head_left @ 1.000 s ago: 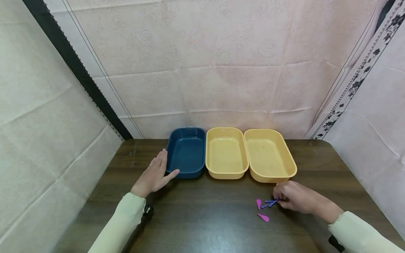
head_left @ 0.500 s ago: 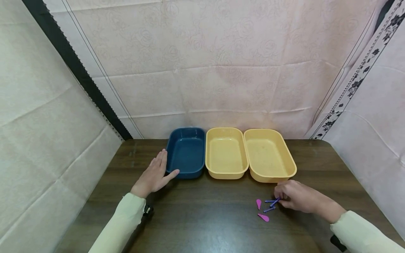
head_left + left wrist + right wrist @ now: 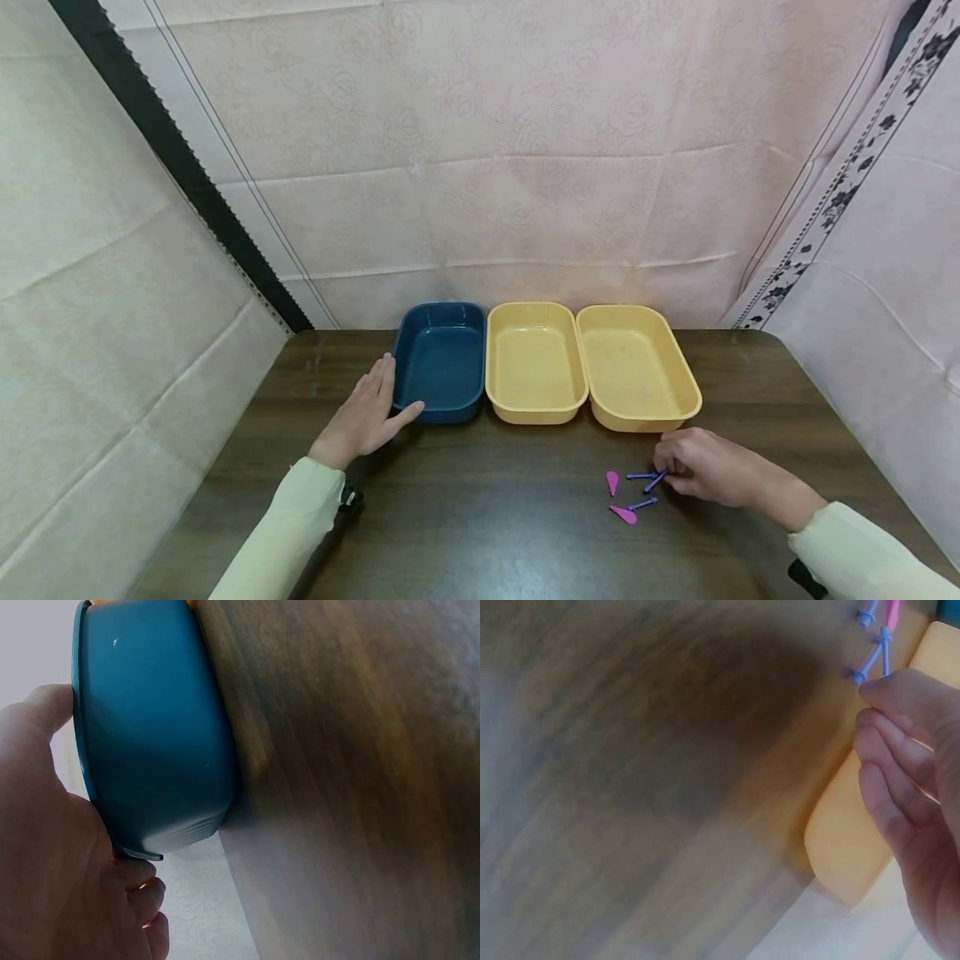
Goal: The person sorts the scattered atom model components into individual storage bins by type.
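Plainly, the dark-blue plastic tray (image 3: 441, 367) and two pale-yellow plastic trays (image 3: 537, 367) stand side by side at the back of the brown wooden tabletop (image 3: 495, 517), presumably leaving room in front for the thin violet plastic sticks (image 3: 642, 504) and pink teardrop-shaped pieces (image 3: 625, 516). The left hand (image 3: 363, 418), fingers straight and thumb spread, rests against the blue tray, perhaps steadying it; the right hand (image 3: 701, 468), fingers curled, pinches one stick's end.

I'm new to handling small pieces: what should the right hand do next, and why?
Probably lift the nearest blue stick straight up: the right hand appears to pinch its end, and a second stick lies so close it might snag.
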`<state>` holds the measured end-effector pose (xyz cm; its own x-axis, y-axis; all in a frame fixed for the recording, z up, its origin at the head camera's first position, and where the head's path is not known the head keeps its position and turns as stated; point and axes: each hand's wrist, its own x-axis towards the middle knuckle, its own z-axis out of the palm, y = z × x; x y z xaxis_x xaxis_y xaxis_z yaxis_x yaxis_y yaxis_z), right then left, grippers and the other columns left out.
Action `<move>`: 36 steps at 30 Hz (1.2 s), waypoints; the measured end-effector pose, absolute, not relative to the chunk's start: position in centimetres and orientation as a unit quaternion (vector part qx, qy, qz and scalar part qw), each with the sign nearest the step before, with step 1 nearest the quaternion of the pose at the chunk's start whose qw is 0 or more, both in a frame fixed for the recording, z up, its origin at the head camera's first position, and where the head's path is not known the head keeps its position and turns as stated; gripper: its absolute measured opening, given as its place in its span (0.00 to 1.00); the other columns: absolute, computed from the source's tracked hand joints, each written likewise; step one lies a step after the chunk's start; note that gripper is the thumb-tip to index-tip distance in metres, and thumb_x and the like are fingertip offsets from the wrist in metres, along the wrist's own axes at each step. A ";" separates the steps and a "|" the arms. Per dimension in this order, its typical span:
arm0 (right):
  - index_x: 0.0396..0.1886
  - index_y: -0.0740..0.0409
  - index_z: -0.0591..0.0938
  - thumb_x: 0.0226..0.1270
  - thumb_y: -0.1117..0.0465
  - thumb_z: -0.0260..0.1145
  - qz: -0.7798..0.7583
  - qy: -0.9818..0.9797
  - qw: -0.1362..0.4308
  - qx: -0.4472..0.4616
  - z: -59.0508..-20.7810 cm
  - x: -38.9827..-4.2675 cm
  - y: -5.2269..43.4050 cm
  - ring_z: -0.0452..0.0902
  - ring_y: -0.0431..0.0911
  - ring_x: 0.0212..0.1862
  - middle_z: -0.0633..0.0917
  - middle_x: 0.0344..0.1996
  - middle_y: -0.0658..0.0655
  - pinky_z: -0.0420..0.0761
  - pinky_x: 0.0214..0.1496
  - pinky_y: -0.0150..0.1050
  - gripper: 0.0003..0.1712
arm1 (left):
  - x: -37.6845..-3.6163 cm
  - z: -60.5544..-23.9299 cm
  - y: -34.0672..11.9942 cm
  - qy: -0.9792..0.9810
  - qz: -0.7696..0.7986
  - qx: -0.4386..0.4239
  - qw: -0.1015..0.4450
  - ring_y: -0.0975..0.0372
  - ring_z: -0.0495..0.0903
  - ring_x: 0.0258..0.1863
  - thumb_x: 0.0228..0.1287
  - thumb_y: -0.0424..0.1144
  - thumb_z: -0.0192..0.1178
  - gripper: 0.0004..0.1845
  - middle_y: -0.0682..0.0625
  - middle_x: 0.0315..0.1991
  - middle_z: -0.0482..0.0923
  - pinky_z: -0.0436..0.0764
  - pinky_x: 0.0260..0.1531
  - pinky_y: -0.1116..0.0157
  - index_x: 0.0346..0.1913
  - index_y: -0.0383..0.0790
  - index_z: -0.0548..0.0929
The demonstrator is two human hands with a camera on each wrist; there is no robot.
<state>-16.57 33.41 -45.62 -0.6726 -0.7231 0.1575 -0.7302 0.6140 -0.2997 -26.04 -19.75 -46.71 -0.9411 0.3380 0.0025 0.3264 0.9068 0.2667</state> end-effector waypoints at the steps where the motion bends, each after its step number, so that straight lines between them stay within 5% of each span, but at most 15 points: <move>1: 0.28 0.45 0.81 0.53 0.73 0.78 0.169 -0.900 0.008 0.402 -45.4 -16.6 33.4 0.70 0.27 0.31 0.77 0.27 0.37 0.73 0.28 0.25 0.18 | -26.0 -46.7 -19.8 0.976 0.133 0.170 0.022 0.41 0.42 0.87 0.75 0.75 0.42 0.59 0.36 0.88 0.36 0.48 0.85 0.41 0.85 0.30 0.39; 13: 0.28 0.44 0.82 0.58 0.72 0.76 0.139 -0.916 -0.004 0.377 -41.6 -17.7 32.6 0.70 0.28 0.32 0.77 0.28 0.38 0.75 0.30 0.26 0.17 | -25.8 -46.4 -19.8 0.976 0.128 0.174 0.022 0.42 0.42 0.87 0.76 0.75 0.42 0.59 0.35 0.87 0.36 0.48 0.85 0.43 0.85 0.28 0.39; 36: 0.26 0.49 0.83 0.54 0.73 0.77 0.101 -0.891 0.062 0.439 -36.0 -22.1 27.4 0.77 0.37 0.32 0.80 0.26 0.44 0.79 0.34 0.30 0.15 | -25.8 -46.5 -19.6 0.976 0.130 0.176 0.018 0.42 0.42 0.87 0.76 0.75 0.42 0.58 0.35 0.88 0.37 0.48 0.85 0.42 0.85 0.29 0.40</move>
